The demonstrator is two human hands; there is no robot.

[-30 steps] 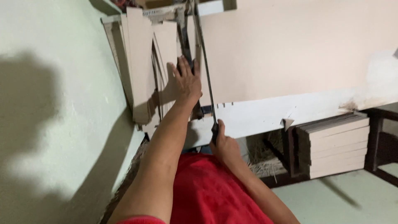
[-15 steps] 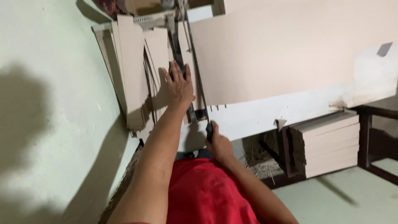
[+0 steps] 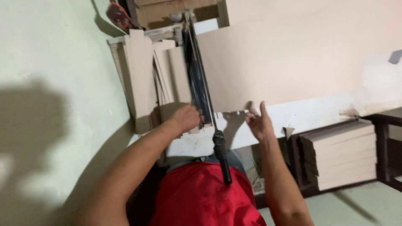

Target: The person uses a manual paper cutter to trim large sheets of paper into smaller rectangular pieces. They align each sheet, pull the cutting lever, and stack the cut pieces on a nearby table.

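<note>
Here the left hand rests curled on cut strips left of the cutter blade; the right hand, fingers spread, touches the sheet right of it. Square the sheet, fingers off the blade.

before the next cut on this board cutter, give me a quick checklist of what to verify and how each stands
1. Right hand off the cutter handle: ok, it is open at the near edge of the big board.
2. Blade arm down flat: ok, it lies along the cut line.
3. Left hand clear of the blade arm: not ok, it sits right beside it on the cut strips.
4. Big board square against the cutter's guide: cannot tell.
5. Cut strips stacked neatly: not ok, they lie fanned and uneven.
</note>
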